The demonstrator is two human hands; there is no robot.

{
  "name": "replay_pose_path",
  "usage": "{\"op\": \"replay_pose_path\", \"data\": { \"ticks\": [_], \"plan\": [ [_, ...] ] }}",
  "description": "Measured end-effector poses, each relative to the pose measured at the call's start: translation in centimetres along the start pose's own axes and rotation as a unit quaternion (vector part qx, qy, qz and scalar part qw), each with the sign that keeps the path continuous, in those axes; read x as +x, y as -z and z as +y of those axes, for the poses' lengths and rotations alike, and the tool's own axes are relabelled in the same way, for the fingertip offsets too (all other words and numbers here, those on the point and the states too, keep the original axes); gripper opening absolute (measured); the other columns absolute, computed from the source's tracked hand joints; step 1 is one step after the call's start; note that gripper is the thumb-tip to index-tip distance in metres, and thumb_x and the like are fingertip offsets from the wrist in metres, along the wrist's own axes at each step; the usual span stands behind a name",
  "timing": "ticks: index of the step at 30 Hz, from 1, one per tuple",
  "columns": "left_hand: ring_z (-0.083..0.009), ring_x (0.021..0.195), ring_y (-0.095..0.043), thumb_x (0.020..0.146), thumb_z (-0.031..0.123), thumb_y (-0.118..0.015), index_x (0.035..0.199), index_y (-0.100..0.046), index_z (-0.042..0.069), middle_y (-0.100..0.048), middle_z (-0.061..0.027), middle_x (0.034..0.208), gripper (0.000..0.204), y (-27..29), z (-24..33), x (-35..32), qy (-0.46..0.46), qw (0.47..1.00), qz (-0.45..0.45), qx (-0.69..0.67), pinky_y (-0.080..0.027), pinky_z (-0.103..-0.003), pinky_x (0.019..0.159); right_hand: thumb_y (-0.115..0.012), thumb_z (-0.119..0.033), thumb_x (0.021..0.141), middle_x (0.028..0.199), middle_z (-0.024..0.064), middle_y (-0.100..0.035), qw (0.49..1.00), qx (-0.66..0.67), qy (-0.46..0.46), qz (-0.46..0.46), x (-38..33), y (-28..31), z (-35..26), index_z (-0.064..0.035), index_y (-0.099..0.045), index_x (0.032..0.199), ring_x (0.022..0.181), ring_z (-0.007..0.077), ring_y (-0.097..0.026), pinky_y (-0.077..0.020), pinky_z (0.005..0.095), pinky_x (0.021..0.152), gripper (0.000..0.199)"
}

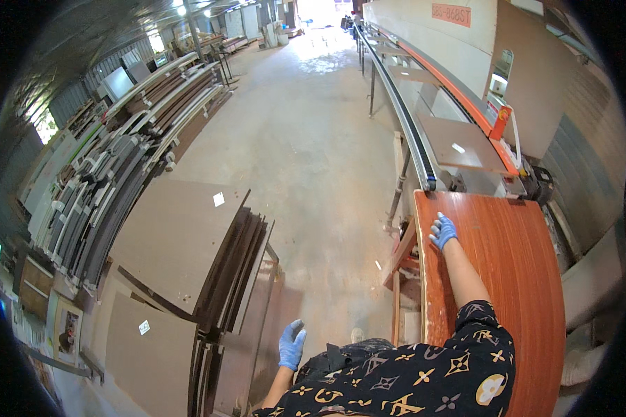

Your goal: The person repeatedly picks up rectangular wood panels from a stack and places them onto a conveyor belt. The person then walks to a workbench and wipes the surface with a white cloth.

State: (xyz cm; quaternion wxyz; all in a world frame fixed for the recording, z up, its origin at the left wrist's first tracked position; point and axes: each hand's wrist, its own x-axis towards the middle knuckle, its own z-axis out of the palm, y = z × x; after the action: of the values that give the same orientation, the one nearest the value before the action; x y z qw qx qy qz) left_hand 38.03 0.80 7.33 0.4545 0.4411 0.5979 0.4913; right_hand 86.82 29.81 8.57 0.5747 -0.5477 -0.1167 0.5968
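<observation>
My right hand [443, 231], in a blue glove with pale fingertips, is over the left part of a reddish-brown wood-grain tabletop [511, 278]. Its fingers are apart and slightly bent, with nothing in them; whether they touch the surface I cannot tell. Low in the middle, my left hand [292, 345], gloved the same way, hangs beside my body with fingers loosely stretched and holds nothing. Closest to it is a stack of grey-brown panels [181, 233] on the left, set apart from the hand. White labels lie on the top panels, including a nearer panel [149, 347].
Beyond the tabletop runs a long machine [424, 59] with an orange rail and a roller conveyor edge [403, 111]. A panel with a white label [459, 142] lies on it. Piles of boards and strips [111, 187] line the left wall. A concrete floor [306, 160] stretches between.
</observation>
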Motion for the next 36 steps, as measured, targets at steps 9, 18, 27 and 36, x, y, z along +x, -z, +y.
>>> {"op": "replay_pose_path", "data": {
  "ticks": [9,18,27,36],
  "plan": [
    [-0.0166,0.095,-0.055,0.081,0.008,-0.058,0.111,-0.052,0.002,-0.059,-0.0096,0.102,0.031,-2.7,-0.5,2.9,0.079,0.993,0.087,-0.020,-0.043,-0.028,0.085,-0.048,-0.061,0.075,0.143,0.0052,-0.022,0.994,0.065,0.034,0.080,10.2,-1.2,-8.1,-0.0038,-0.022,0.135,0.130,0.0201,-0.023,-0.0182,0.0439,0.102,0.087],
    [-0.0134,0.087,-0.055,0.081,0.011,-0.059,0.111,-0.054,0.007,-0.059,-0.0052,0.099,0.030,-3.8,-0.3,3.6,0.135,0.983,0.121,-0.023,-0.047,-0.026,0.072,-0.063,-0.052,0.071,0.122,0.0038,-0.047,0.951,0.189,0.064,0.238,13.5,0.3,-8.4,-0.0140,-0.045,0.120,0.106,0.0229,-0.046,-0.0439,0.0420,0.081,0.065],
    [-0.0137,0.092,-0.054,0.082,0.014,-0.058,0.114,-0.051,0.009,-0.056,-0.0042,0.105,0.033,-6.5,-1.6,5.9,0.192,0.978,0.042,-0.062,-0.048,-0.028,0.075,-0.059,-0.050,0.076,0.101,0.0018,-0.056,0.953,0.174,0.077,0.236,2.5,9.2,-3.6,-0.0156,-0.053,0.106,0.084,0.0182,-0.053,-0.0471,0.0311,0.061,0.046],
    [-0.0185,0.104,-0.050,0.083,0.027,-0.058,0.122,-0.043,0.006,-0.051,-0.0113,0.117,0.047,-20.1,3.2,10.8,0.199,0.935,-0.290,-0.054,-0.044,-0.031,0.083,-0.057,-0.021,0.079,0.074,0.0086,-0.059,0.963,-0.268,0.015,-0.038,-19.3,9.7,1.0,-0.0042,-0.058,0.081,0.061,0.0189,-0.058,-0.0479,0.0301,0.057,0.017]
  ]
}}
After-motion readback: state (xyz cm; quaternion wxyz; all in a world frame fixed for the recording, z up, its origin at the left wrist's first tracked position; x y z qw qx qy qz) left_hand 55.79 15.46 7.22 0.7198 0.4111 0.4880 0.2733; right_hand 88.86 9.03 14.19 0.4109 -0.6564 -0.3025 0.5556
